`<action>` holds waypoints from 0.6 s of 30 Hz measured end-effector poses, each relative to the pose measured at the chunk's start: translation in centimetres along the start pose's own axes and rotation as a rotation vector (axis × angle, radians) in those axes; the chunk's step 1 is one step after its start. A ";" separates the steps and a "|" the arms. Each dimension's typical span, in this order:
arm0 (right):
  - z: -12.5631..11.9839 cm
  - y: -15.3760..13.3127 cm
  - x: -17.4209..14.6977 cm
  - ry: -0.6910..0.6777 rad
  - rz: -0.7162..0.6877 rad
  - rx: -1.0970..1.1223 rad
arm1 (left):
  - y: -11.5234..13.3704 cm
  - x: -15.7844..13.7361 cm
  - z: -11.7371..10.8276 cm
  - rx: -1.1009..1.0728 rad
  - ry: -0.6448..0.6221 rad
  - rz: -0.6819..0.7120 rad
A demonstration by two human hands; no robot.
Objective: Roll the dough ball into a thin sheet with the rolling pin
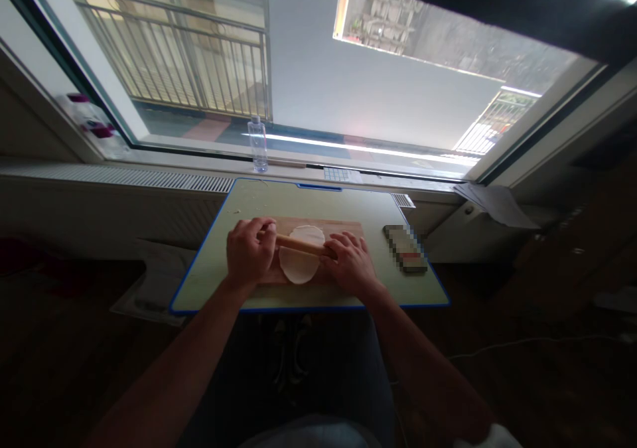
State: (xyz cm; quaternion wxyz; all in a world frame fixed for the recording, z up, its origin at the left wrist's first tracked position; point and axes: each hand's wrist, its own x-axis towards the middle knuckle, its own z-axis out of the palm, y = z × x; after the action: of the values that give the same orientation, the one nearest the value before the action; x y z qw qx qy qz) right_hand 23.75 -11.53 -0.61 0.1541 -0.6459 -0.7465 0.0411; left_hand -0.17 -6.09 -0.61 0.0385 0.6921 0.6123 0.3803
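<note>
A wooden rolling pin lies across a flat, pale, roughly oval sheet of dough. My left hand is closed around the pin's left end. On its right end rests my right hand, fingers bent over the wood. The dough shows both beyond and in front of the pin. Under it is a wooden board, which sits on a small light-green table with a blue edge.
A pixelated, phone-shaped object lies at the table's right. On the windowsill stand a clear bottle and, further left, a bottle with a purple cap. Papers lie right of the table. A radiator grille runs below the window.
</note>
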 end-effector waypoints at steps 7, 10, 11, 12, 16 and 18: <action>1.2 -1.1 1.5 -0.011 0.049 -0.060 | -0.1 2.9 3.9 0.210 -0.302 0.094; 1.9 -0.8 2.7 0.009 0.109 -0.128 | -0.3 3.6 5.0 0.245 -0.335 0.103; 2.0 -0.6 3.1 0.010 0.115 -0.144 | -0.4 3.9 5.2 0.250 -0.349 0.103; 1.9 -0.4 3.7 0.009 0.119 -0.157 | -0.4 4.3 5.4 0.257 -0.365 0.103; 1.2 0.1 5.9 -0.011 0.127 -0.176 | -0.1 6.2 5.9 0.295 -0.409 0.092; 0.8 0.3 7.0 -0.024 0.141 -0.168 | 0.1 7.0 6.2 0.314 -0.409 0.083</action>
State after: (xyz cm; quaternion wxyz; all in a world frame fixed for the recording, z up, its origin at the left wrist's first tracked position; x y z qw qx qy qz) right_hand 22.96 -4.48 -0.23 0.0872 -0.7068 -0.7020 -0.0031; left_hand 3.19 2.58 -1.60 0.0378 0.7765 0.6145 0.1341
